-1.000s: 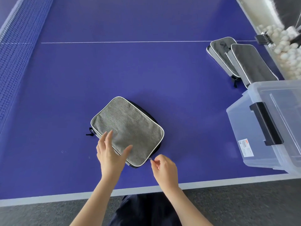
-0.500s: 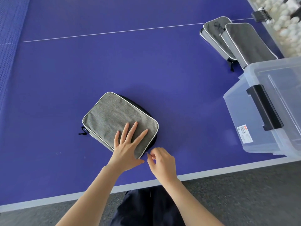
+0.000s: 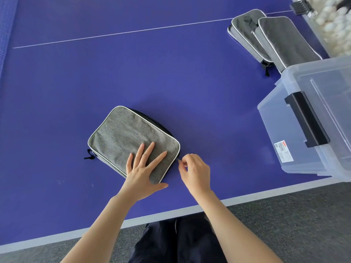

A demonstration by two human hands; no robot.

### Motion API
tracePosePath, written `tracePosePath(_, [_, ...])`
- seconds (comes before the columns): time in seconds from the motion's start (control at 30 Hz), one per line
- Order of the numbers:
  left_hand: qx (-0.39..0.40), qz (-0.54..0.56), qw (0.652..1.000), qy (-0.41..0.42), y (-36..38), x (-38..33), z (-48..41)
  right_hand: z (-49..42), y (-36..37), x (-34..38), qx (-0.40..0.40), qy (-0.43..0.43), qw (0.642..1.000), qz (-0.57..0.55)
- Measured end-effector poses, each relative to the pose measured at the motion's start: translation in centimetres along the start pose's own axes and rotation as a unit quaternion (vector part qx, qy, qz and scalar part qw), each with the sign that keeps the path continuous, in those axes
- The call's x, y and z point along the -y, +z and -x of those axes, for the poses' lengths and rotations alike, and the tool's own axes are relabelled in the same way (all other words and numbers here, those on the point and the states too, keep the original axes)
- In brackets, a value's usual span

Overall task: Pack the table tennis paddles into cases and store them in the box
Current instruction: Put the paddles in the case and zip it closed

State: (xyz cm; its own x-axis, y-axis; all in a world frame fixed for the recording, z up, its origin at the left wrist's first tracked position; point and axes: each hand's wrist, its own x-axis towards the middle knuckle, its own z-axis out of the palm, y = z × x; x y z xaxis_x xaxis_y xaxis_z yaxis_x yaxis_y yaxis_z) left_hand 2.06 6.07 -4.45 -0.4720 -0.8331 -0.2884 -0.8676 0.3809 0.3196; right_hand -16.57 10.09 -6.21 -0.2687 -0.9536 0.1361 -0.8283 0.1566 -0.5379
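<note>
Open tabletop [image 3: 133, 73]; box [image 3: 307, 130] at right.

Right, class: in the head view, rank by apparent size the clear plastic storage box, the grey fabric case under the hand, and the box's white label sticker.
1. Clear plastic storage box, partly cut off
2. Grey fabric case
3. White label sticker

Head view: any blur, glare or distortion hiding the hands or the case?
Head view: soft even light, faint shadows; left hand and grey case sharp; zipper pull pinched by the right hand tiny, barely resolved; white balls top right blown out; wide-angle slightly bows the table's white line.
</note>
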Motion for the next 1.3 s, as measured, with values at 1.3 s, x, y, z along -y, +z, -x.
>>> tracePosePath(1.3, [-0.274, 0.559, 0.578, -0.528, -3.6, 5.1, -0.4, -16.1, 3.2, 2.5, 0.257, 0.001, 0.961, -0.102])
